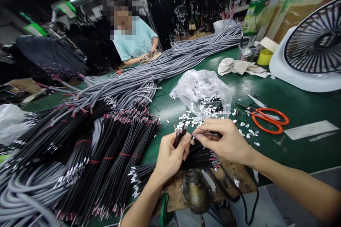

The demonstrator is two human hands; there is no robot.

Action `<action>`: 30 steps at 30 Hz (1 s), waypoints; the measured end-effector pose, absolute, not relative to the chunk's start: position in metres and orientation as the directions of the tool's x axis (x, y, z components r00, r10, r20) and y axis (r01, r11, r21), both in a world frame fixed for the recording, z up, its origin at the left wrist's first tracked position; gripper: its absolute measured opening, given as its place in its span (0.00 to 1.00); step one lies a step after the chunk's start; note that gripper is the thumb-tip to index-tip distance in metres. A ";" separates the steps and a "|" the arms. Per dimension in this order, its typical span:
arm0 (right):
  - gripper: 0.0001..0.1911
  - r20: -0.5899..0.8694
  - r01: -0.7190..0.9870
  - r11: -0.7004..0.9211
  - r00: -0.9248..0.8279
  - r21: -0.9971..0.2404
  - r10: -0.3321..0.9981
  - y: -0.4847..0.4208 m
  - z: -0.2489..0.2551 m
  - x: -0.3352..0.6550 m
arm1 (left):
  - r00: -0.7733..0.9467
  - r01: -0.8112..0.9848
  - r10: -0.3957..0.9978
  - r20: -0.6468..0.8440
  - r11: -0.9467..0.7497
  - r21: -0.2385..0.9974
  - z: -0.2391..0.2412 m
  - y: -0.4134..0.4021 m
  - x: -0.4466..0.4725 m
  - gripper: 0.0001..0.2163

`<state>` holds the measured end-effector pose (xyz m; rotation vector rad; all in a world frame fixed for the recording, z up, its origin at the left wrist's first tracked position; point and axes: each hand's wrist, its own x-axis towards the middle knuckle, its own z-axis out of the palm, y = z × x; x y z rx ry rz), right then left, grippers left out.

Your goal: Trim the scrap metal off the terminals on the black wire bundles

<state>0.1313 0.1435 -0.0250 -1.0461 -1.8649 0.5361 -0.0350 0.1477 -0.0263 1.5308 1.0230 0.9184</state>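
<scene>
My left hand (pixel 170 154) is closed around a small bunch of black wires (pixel 180 134) held upright, their stripped ends pointing up. My right hand (pixel 226 140) pinches a single thin dark wire (pixel 206 134) whose tip meets the bunch at my left fingertips. Under both hands lies a fan of black wires with metal terminals (pixel 198 158) on a worn wooden block (pixel 237 177). Small silver terminal pieces (pixel 190 120) are scattered just beyond my hands on the green table (pixel 293 95).
A clear plastic bag of terminals (pixel 205 92) lies ahead. Orange-handled scissors (pixel 269 118) are at the right, a white fan (pixel 311 49) behind them. Bundles of black wires (pixel 112 156) and grey cables (pixel 160 71) fill the left. A person in a light-blue shirt (pixel 135 42) works across the table.
</scene>
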 end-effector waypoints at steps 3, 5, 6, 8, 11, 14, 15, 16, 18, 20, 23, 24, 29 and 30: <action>0.09 0.576 0.515 0.571 -0.170 -0.640 0.799 0.147 -0.029 0.132 | 0.404 0.125 0.915 0.014 -0.070 0.990 -0.027 0.146 -0.036 0.16; 0.08 0.602 0.568 0.538 -0.091 -0.623 0.793 0.149 -0.029 0.133 | 0.404 0.097 0.915 -0.002 -0.041 0.994 -0.026 0.146 -0.035 0.14; 0.08 0.601 0.590 0.512 -0.056 -0.624 0.797 0.150 -0.029 0.134 | 0.381 0.082 0.925 0.004 -0.038 0.996 -0.025 0.147 -0.035 0.13; 0.09 0.580 0.610 0.473 -0.027 -0.636 0.814 0.150 -0.028 0.136 | 0.304 0.072 0.952 0.038 -0.062 0.995 -0.023 0.149 -0.034 0.11; 0.07 0.530 0.566 0.473 -0.074 -0.675 0.845 0.150 -0.026 0.137 | 0.213 0.098 0.972 0.097 -0.120 0.988 -0.023 0.152 -0.033 0.09; 0.17 0.492 0.508 0.488 -0.137 -0.710 0.860 0.148 -0.024 0.135 | 0.188 0.122 0.974 0.129 -0.153 0.981 -0.024 0.152 -0.033 0.10; 0.17 0.481 0.499 0.488 -0.152 -0.717 0.863 0.147 -0.024 0.135 | 0.176 0.129 0.975 0.138 -0.162 0.978 -0.025 0.151 -0.033 0.11; 0.17 0.472 0.492 0.486 -0.163 -0.722 0.866 0.146 -0.024 0.134 | 0.166 0.137 0.975 0.145 -0.169 0.976 -0.025 0.150 -0.033 0.12; 0.14 0.461 0.480 0.486 -0.178 -0.730 0.869 0.145 -0.024 0.133 | 0.148 0.150 0.977 0.156 -0.178 0.973 -0.024 0.148 -0.033 0.12; 0.13 0.465 0.465 0.494 -0.185 -0.734 0.866 0.145 -0.024 0.133 | 0.134 0.156 0.978 0.162 -0.182 0.971 -0.023 0.146 -0.032 0.12; 0.12 0.470 0.424 0.512 -0.208 -0.747 0.858 0.145 -0.023 0.133 | 0.128 0.157 0.977 0.169 -0.188 0.970 -0.021 0.145 -0.033 0.12; 0.11 0.470 0.411 0.515 -0.215 -0.752 0.856 0.145 -0.023 0.133 | 0.130 0.153 0.977 0.167 -0.186 0.971 -0.021 0.145 -0.032 0.12; 0.11 0.456 0.396 0.511 -0.231 -0.763 0.860 0.145 -0.022 0.135 | 0.098 0.090 0.990 0.104 -0.113 0.989 -0.021 0.147 -0.031 0.07; 0.11 0.453 0.400 0.510 -0.233 -0.761 0.860 0.145 -0.022 0.135 | 0.085 0.078 0.992 0.094 -0.101 0.992 -0.021 0.147 -0.030 0.08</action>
